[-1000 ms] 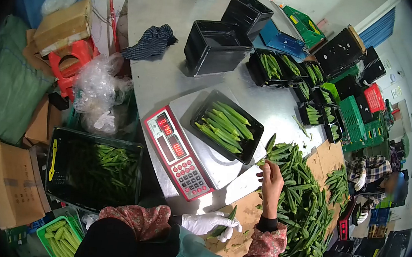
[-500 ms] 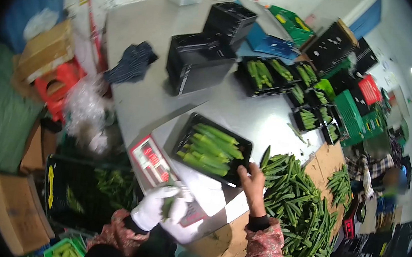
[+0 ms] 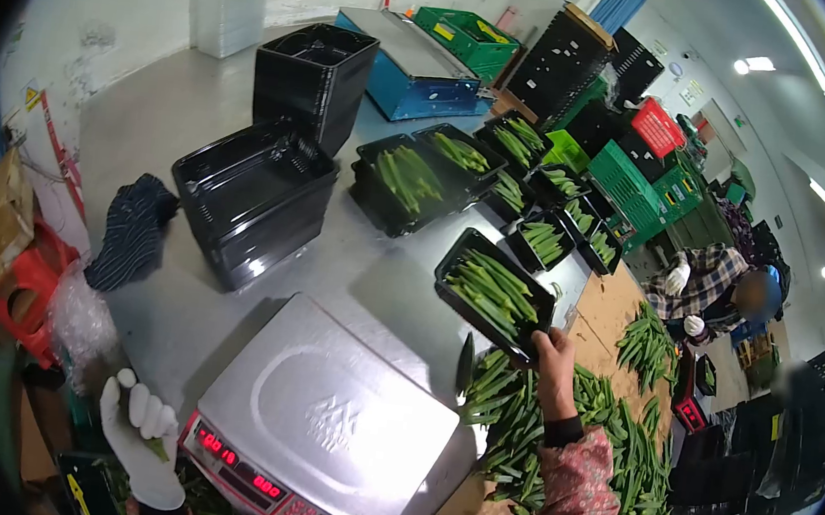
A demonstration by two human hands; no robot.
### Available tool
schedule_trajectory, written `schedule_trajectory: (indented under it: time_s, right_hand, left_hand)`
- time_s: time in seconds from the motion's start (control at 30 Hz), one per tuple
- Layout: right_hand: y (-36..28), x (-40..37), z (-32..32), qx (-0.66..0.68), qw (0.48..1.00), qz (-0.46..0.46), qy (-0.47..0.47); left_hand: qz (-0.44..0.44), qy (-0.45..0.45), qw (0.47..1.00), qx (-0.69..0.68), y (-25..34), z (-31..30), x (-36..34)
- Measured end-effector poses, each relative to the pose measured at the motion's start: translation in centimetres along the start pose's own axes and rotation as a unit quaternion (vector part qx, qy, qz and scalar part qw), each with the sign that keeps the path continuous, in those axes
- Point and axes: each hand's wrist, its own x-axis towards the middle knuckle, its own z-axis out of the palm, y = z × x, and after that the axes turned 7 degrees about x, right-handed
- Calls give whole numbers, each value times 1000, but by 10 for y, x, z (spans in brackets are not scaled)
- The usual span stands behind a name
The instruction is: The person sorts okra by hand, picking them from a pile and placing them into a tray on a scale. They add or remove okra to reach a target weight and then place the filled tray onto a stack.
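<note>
- Grip of the right hand (image 3: pixel 555 358): bare fingers pinching the near corner of a black tray (image 3: pixel 475 316), which seems held above the bench (image 3: pixel 378 299), with okra pods (image 3: pixel 491 291) lying inside.
- The left hand (image 3: pixel 145 426), gloved, curls around a green pod (image 3: pixel 157 449), mostly hidden, beside the scale (image 3: pixel 315 418).
- The step in hand looks like carrying the filled tray; setting it down would call for keeping it level, since one corner takes the hold.
- An okra heap (image 3: pixel 613 450) lies around the right forearm.
- Beyond the held tray stand more filled trays (image 3: pixel 377 210); nested black trays (image 3: pixel 269 232) stand left of them.
</note>
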Motion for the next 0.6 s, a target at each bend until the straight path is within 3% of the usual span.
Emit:
schedule_trajectory:
  time_s: [0.17, 0.2, 0.33, 0.43, 0.6]
  right_hand:
    - [32, 76, -29, -30, 996, -37, 76]
    - [31, 84, -26, -32, 995, -37, 83]
    - [16, 90, -8, -3, 997, -61, 57]
    - [1, 87, 14, 41, 999, -26, 16]
    - [-18, 95, 62, 72, 996, -10, -41]
  left_hand:
    - [56, 128, 990, 1, 0, -17, 14]
    - [57, 91, 994, 21, -1, -24, 18]
    - [64, 133, 987, 56, -4, -37, 21]
    - [80, 210, 972, 72, -9, -29, 22]
    - [65, 186, 978, 75, -10, -32, 23]
